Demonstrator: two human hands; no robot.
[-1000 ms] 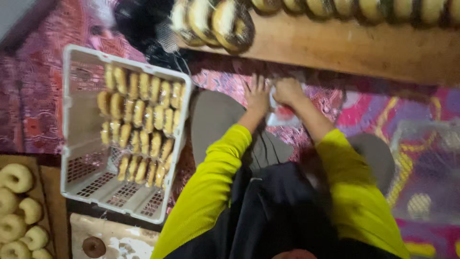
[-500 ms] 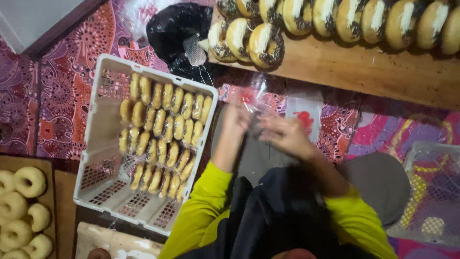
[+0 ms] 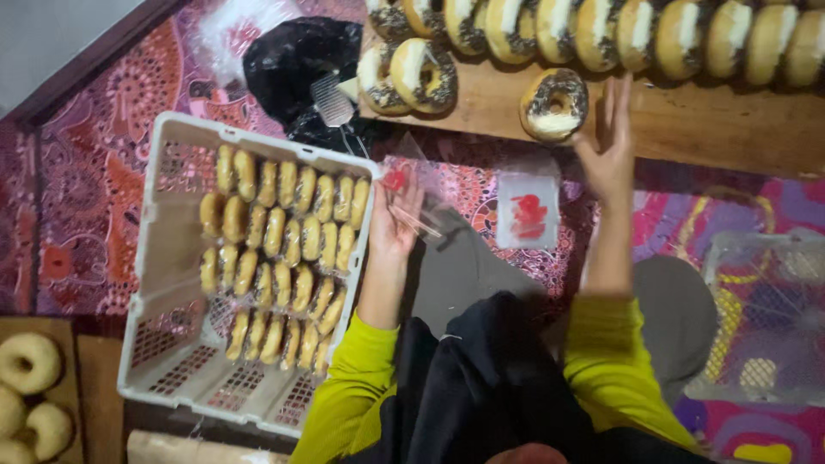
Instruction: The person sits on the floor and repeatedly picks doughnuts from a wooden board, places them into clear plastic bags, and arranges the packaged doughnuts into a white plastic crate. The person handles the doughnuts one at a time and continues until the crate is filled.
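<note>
Two hands work apart: the left hand (image 3: 397, 225) pinches a clear bag (image 3: 412, 185) beside the crate (image 3: 163, 249); the right hand (image 3: 608, 146), fingers spread, reaches beside a donut (image 3: 555, 103).

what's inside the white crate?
The white crate holds rows of bagged doughnuts standing on edge, filling its far part. The near end shows bare mesh floor. What lies beneath the doughnuts is covered.

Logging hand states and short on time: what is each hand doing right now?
Left hand: holding a clear plastic bag, fingers partly curled.
Right hand: open, fingers stretched, holding nothing, beside a chocolate-sprinkled doughnut on the wooden board.
</note>
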